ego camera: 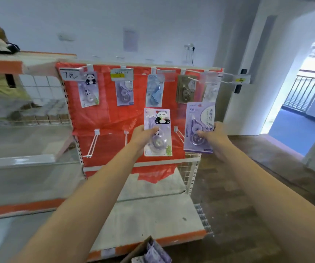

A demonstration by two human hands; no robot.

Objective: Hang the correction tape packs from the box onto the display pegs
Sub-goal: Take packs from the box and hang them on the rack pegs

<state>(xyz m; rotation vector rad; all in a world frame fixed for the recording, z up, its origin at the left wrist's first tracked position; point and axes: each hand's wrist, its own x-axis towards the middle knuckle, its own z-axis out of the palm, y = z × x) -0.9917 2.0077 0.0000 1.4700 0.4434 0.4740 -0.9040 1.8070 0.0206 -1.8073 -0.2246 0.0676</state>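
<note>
Hands Holding Two Correction Tape Packs at the Display Panel

Left hand [142, 134] grips the panda pack [157, 132] by its left edge, with the thumb laid across the front of the card. This pack is upright, facing the camera, and sits in front of the red back panel [107, 103], below the upper row of pegs. Right hand [212, 136] grips the purple pack [199, 127] at its lower right part, with the thumb across the blister. This pack is upright with a slight tilt, and its top edge lies just below the rightmost hanging pack [210, 92].

Upper row, left to right:
1. A panda-printed pack [88, 90], beside a handwritten price tag [69, 74].
2. A purple-toned pack [124, 93] under a yellow label.
3. A blue pack [154, 92].
4. A brown-carded pack [185, 90].
5. The rightmost hanging pack, pale and blurred.

Lower row: white pegs [92, 145] project from the panel; none carries a pack.

Cardboard box [139, 251] stands at the bottom edge of the view, below the lowest shelf [153, 215]. More purple packs [156, 253] stand inside it.
</note>
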